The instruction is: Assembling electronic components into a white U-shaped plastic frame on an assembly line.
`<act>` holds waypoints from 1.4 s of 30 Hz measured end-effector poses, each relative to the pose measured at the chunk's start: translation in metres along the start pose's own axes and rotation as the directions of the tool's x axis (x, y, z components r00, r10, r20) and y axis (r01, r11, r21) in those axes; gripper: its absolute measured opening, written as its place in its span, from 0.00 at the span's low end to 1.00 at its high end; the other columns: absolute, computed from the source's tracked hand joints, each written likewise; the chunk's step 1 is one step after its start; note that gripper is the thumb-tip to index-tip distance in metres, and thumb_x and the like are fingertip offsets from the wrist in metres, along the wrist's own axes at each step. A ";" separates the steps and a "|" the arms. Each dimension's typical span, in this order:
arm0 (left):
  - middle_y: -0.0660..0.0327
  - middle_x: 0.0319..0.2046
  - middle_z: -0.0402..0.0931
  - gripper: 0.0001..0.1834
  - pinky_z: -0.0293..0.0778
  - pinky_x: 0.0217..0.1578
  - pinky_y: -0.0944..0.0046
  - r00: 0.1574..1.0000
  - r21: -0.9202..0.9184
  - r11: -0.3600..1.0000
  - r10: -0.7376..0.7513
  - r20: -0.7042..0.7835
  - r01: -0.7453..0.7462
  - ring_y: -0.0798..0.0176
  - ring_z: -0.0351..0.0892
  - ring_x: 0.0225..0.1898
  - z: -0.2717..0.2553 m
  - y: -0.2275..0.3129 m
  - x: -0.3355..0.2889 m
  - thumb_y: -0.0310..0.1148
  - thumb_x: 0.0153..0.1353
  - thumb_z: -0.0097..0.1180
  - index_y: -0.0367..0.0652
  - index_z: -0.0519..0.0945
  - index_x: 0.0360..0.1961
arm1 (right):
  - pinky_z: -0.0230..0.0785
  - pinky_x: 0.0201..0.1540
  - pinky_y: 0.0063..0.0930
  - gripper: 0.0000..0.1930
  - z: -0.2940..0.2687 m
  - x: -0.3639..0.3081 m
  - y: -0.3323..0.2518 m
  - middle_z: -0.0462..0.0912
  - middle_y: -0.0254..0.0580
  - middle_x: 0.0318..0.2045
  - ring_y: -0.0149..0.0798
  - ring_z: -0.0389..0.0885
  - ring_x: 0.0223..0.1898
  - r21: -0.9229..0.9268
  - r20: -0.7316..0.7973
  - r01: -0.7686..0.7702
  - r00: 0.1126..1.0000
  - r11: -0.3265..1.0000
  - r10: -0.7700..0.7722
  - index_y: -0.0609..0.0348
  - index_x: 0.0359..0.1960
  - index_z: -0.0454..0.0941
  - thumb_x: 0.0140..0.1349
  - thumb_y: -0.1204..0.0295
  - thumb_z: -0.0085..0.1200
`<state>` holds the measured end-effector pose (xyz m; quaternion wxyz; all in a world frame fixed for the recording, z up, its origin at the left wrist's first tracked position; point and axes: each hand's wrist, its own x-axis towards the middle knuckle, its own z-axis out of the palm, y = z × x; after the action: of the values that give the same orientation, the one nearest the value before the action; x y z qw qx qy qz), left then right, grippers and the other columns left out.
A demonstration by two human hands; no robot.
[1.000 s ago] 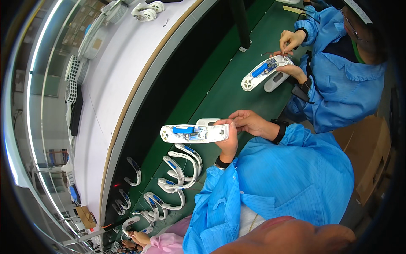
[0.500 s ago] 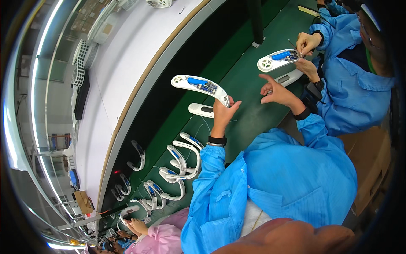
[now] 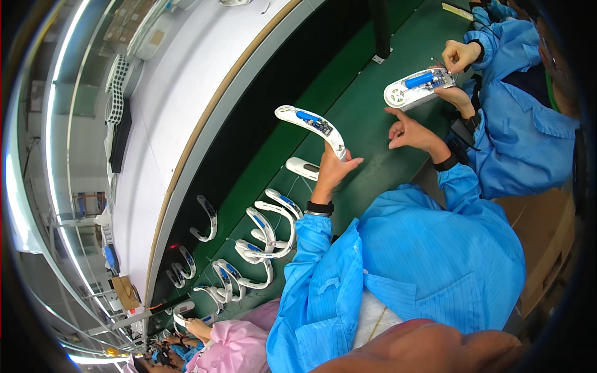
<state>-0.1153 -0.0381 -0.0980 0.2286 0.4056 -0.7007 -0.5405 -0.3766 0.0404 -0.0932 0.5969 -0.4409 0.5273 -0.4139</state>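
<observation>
My left hand (image 3: 334,169) grips the lower end of a white curved neck-fan shell (image 3: 332,135) and holds it up above the green bench. A blue battery cell (image 3: 307,116) and a small circuit board (image 3: 323,128) show in its open face. Just beyond that wrist, another white piece with a dark oval window (image 3: 303,168) lies on the bench, partly covered by the hand. My right hand (image 3: 413,135) hovers farther right with nothing in it, index finger stretched out. Close by it, a co-worker's hands (image 3: 459,56) work on another white shell with a blue battery (image 3: 415,91).
Several white curved shells with blue batteries (image 3: 266,227) and thin wires stand along the green bench (image 3: 367,143) to the left. A person in a pink sleeve (image 3: 239,339) works there. A black post (image 3: 379,31) rises at the back, and a pale raised shelf (image 3: 180,81) runs alongside.
The shell in my left hand has turned, showing its face more narrowly, and sits slightly farther right. The co-worker's shell has shifted, and that person's upper hand has moved right.
</observation>
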 end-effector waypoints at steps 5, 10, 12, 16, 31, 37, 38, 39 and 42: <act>0.59 0.19 0.70 0.50 0.69 0.20 0.63 0.999 0.313 0.949 0.025 0.038 -0.035 0.60 0.72 0.19 0.002 0.013 -0.004 0.30 0.38 0.72 0.29 0.52 0.57 | 0.68 0.37 0.20 0.50 -0.014 -0.008 0.009 0.76 0.39 0.27 0.29 0.76 0.31 -0.037 -0.004 -0.028 1.000 0.999 0.028 0.61 0.68 0.44 0.42 0.81 0.63; 0.63 0.18 0.68 0.54 0.68 0.20 0.67 0.997 0.383 0.920 0.076 0.026 -0.081 0.67 0.70 0.19 0.009 0.009 -0.002 0.29 0.39 0.72 0.29 0.48 0.62 | 0.68 0.35 0.20 0.49 -0.014 -0.007 0.023 0.76 0.38 0.26 0.29 0.76 0.30 0.008 0.007 -0.029 1.000 1.000 0.029 0.60 0.67 0.46 0.43 0.80 0.64; 0.63 0.21 0.70 0.55 0.69 0.22 0.68 0.999 0.307 0.951 0.025 0.038 -0.035 0.67 0.71 0.21 0.009 0.005 -0.002 0.27 0.41 0.71 0.31 0.46 0.65 | 0.68 0.37 0.21 0.47 -0.012 -0.005 0.025 0.77 0.39 0.28 0.29 0.76 0.32 0.034 0.037 -0.035 0.999 0.999 0.034 0.60 0.66 0.49 0.44 0.80 0.64; 0.59 0.28 0.72 0.43 0.72 0.29 0.65 0.993 -0.542 0.840 -0.077 -0.093 0.014 0.67 0.72 0.27 0.008 0.022 0.001 0.30 0.53 0.63 0.36 0.50 0.64 | 0.69 0.44 0.23 0.36 0.002 0.000 0.028 0.78 0.41 0.37 0.30 0.76 0.39 0.038 0.121 0.013 0.992 0.999 -0.017 0.61 0.61 0.60 0.48 0.78 0.62; 0.58 0.28 0.70 0.30 0.72 0.37 0.60 0.953 -0.804 0.538 -0.005 -0.303 -0.253 0.64 0.70 0.30 0.015 0.051 0.000 0.33 0.63 0.51 0.37 0.53 0.63 | 0.68 0.28 0.17 0.07 0.096 0.011 0.007 0.80 0.35 0.23 0.24 0.76 0.24 0.272 -0.034 0.083 0.996 0.959 -0.077 0.64 0.33 0.78 0.58 0.72 0.57; 0.59 0.27 0.70 0.32 0.73 0.36 0.62 0.946 -0.752 0.607 0.002 -0.324 -0.259 0.65 0.71 0.29 0.019 0.064 -0.005 0.24 0.58 0.54 0.35 0.53 0.61 | 0.68 0.28 0.17 0.06 0.095 0.007 0.002 0.80 0.35 0.23 0.25 0.76 0.25 0.133 -0.062 0.196 0.980 0.972 -0.190 0.65 0.30 0.79 0.58 0.73 0.57; 0.59 0.27 0.70 0.33 0.73 0.35 0.63 0.946 -0.728 0.637 0.006 -0.325 -0.254 0.65 0.71 0.28 0.020 0.066 -0.007 0.22 0.57 0.54 0.34 0.54 0.61 | 0.69 0.29 0.18 0.06 0.097 0.004 0.002 0.80 0.36 0.23 0.25 0.76 0.26 0.235 -0.073 0.175 0.984 0.956 -0.162 0.65 0.31 0.79 0.58 0.74 0.56; 0.59 0.27 0.70 0.33 0.73 0.35 0.63 0.945 -0.727 0.635 0.012 -0.327 -0.260 0.65 0.71 0.28 0.022 0.067 -0.008 0.22 0.57 0.54 0.34 0.54 0.61 | 0.69 0.31 0.19 0.05 0.098 0.002 0.001 0.80 0.36 0.24 0.26 0.77 0.26 0.332 -0.081 0.154 0.988 0.931 -0.134 0.65 0.31 0.79 0.58 0.75 0.56; 0.60 0.26 0.71 0.30 0.73 0.35 0.65 0.941 -0.681 0.672 0.075 -0.329 -0.291 0.66 0.73 0.28 0.029 0.068 -0.010 0.22 0.56 0.55 0.33 0.57 0.58 | 0.71 0.34 0.20 0.03 0.103 -0.004 0.003 0.80 0.38 0.25 0.28 0.77 0.28 0.440 -0.140 0.123 0.988 0.890 -0.068 0.65 0.30 0.78 0.58 0.77 0.54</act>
<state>-0.1537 -0.0072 -0.0419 0.5172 0.2807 -0.4307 -0.6843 -0.2749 0.0540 -0.0892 0.6281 -0.2915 0.4308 -0.5787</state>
